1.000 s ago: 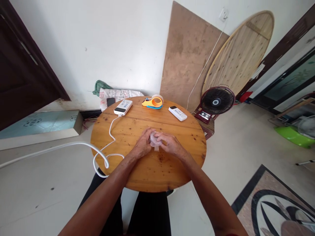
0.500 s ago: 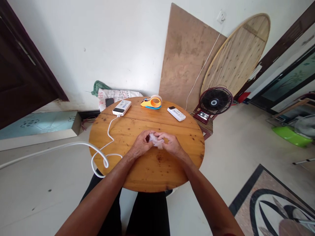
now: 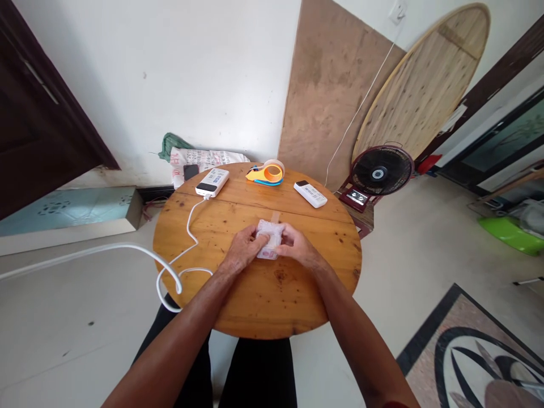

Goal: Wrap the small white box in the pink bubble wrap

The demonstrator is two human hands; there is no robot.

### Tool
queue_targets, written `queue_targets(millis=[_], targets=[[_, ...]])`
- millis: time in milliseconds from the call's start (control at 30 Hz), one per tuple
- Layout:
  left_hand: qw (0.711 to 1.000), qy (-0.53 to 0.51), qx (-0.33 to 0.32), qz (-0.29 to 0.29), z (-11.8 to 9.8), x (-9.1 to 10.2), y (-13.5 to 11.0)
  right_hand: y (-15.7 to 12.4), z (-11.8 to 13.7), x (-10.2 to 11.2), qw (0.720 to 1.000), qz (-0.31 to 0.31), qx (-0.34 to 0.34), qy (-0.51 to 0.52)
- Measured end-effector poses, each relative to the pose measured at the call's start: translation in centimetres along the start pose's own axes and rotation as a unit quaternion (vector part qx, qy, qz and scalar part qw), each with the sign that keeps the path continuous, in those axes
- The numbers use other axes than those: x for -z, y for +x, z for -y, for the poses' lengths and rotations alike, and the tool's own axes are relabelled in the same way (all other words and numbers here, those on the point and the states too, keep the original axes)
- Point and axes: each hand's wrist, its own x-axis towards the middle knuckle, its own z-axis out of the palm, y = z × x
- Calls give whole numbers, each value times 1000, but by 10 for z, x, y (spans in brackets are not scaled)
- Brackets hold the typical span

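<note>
Both my hands meet at the middle of a round wooden table (image 3: 263, 300). Between them lies a small pale packet (image 3: 269, 238) wrapped in clear film, with a strip of tape sticking up from its far edge. My left hand (image 3: 243, 247) grips the packet's left side with curled fingers. My right hand (image 3: 297, 246) pinches its right side. The packet rests flat on the table.
At the table's far edge lie a white power bank (image 3: 212, 182) with a white cable (image 3: 190, 229) trailing left, an orange and blue tape dispenser (image 3: 267, 172) and a white remote (image 3: 311, 194). A black fan (image 3: 381, 170) stands on the floor at the right. Boards lean on the wall.
The crumpled film held up between my fingers now lies flattened as a packet on the table, a tape strip showing at its far edge. The view shifted slightly.
</note>
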Motion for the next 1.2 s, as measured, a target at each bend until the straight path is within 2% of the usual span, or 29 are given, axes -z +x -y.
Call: queue_targets(millis=[67,200,300,367,433,533,667,800,933,1200], targets=[[1000,18,0,-10,-1,1,0,-1,-2,-1,1000,5,1,-27],[997,72,-29,-29,-4,2,-4,-1,-11,-3,993,-47,7,-104],[991,121,-54,-33,-9,3,-8,-2,-12,-4,993,-65,10,-96],[996,76,-57,0,-13,4,-9,-3,-9,-4,996,-69,7,-57],[996,-25,-52,64,-16,4,-10,-4,-6,-5,997,-71,0,-18],[977,-153,-40,144,-20,4,-9,-5,-3,-5,997,-71,1,6],[953,-247,-19,173,-21,3,-10,-6,-2,-4,998,-66,6,8],[947,-272,-9,168,-19,1,-10,-6,-2,-4,998,-68,10,9],[949,-286,3,135,-14,-2,-8,-5,-5,-3,996,-83,25,1],[952,-290,20,98,-17,-3,-7,-5,-11,-1,988,-115,49,-86]])
